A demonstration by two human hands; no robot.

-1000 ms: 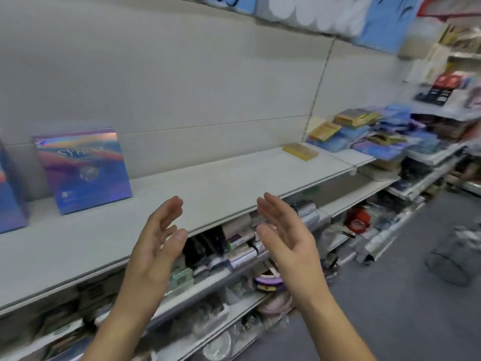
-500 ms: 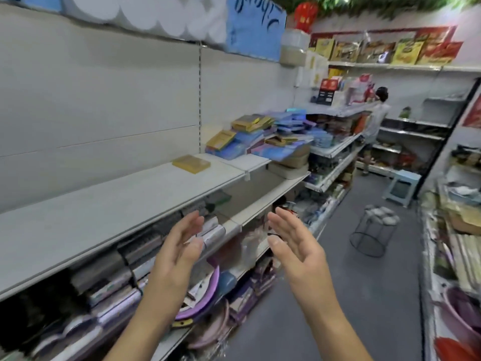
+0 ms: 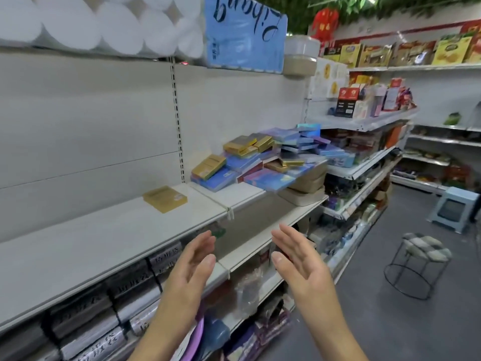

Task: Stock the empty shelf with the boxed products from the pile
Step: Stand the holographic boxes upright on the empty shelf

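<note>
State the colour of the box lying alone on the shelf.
The lone box is gold, clearest in the head view.

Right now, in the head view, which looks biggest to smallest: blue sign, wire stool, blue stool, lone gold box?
1. blue sign
2. wire stool
3. blue stool
4. gold box
The last two look close. The blue stool stands farther off, so its true size is unsure.

Two: left hand (image 3: 188, 267), right hand (image 3: 303, 264). One gold box (image 3: 165, 199) apart. One pile (image 3: 263, 158).

Jumbled pile (image 3: 270, 157) of gold and blue boxes beside white shelf (image 3: 86, 246).
</note>
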